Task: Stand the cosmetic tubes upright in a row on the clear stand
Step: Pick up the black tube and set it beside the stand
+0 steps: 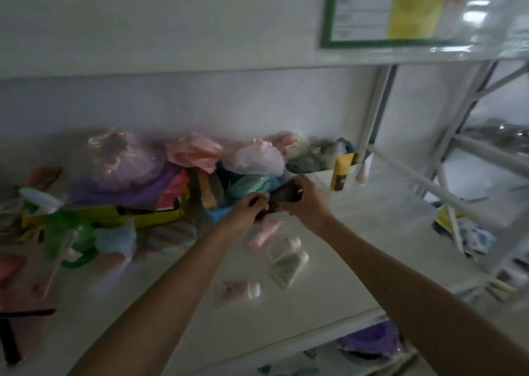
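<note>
Both my hands hold one dark tube [282,196] above the white shelf [357,249]. My left hand [249,208] grips its lower end and my right hand [307,201] its upper end. Below them a pink tube [264,234] lies flat. Two whitish tubes [283,248] [287,269] lie next to it, and a pale pink tube [240,289] with a white cap lies nearer me. A yellow tube [342,171] and a small white tube [363,172] stand upright at the back right, on what may be the clear stand; blur hides its outline.
A heap of plastic-wrapped items [183,164] fills the back of the shelf. A green plastic piece [68,241] and a yellow box [114,215] lie at the left. White rack posts [375,112] rise at the right, with a framed notice [383,12] above.
</note>
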